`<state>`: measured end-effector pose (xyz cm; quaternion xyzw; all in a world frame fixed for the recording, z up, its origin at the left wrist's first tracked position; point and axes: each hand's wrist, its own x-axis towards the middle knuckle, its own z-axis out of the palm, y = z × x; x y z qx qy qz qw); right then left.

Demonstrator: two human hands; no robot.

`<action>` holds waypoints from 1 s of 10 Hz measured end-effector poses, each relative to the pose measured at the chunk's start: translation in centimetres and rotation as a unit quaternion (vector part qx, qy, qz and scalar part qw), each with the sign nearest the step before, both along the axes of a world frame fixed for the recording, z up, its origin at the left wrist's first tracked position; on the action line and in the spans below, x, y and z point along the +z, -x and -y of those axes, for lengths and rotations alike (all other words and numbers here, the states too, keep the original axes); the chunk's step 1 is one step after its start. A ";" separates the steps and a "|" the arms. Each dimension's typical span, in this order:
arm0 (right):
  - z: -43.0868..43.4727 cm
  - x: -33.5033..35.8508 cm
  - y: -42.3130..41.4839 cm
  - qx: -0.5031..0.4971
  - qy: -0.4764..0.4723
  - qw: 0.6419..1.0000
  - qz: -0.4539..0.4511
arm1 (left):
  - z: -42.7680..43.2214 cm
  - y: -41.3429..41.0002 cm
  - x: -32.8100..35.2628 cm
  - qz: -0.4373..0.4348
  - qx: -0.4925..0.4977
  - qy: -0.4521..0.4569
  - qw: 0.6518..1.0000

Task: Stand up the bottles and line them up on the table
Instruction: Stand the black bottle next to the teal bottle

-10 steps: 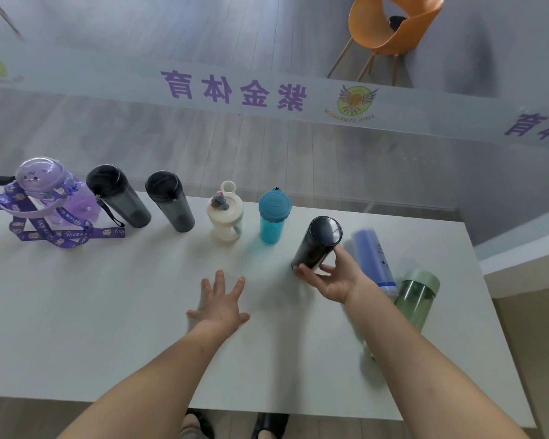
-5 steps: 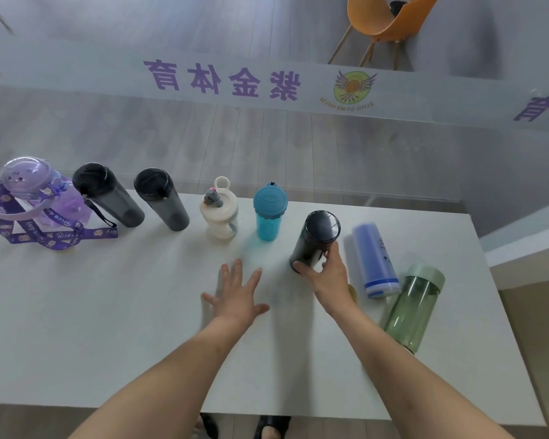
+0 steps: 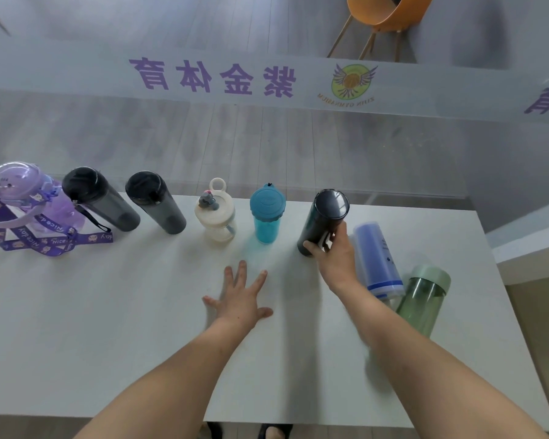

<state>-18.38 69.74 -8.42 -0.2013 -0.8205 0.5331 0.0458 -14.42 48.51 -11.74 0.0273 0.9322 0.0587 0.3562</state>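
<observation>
Since half a second ago, our right hand [image 3: 335,259] has brought the dark bottle [image 3: 324,221] closer to upright at the right end of the row on the white table [image 3: 108,327]; our left hand has barely moved. From left, six bottles stand along the far edge: a purple jug [image 3: 16,198] with a printed strap [image 3: 48,240], two smoky black tumblers [image 3: 99,199] [image 3: 156,202], a cream bottle [image 3: 216,217] with a loop lid, a teal cup [image 3: 267,217], then the dark bottle. Our left hand [image 3: 240,301] lies flat on the tabletop, fingers spread, holding nothing. Our right hand is wrapped around the dark bottle's lower body, thumb on the near side. Just beside it, a blue bottle [image 3: 377,258] lies on its side. Nearest the right edge, a green bottle [image 3: 423,296] leans; we cannot tell whether it stands or lies.
</observation>
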 end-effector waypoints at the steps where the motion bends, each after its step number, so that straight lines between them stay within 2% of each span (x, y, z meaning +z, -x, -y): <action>1: -0.3 0.0 1.3 0.006 -0.008 1.000 0.000 | 0.0 0.0 -0.1 0.001 0.001 0.001 1.000; 10: 1.6 -0.6 2.9 -0.035 -0.053 0.998 0.010 | 0.3 0.2 0.0 0.014 -0.016 0.013 1.000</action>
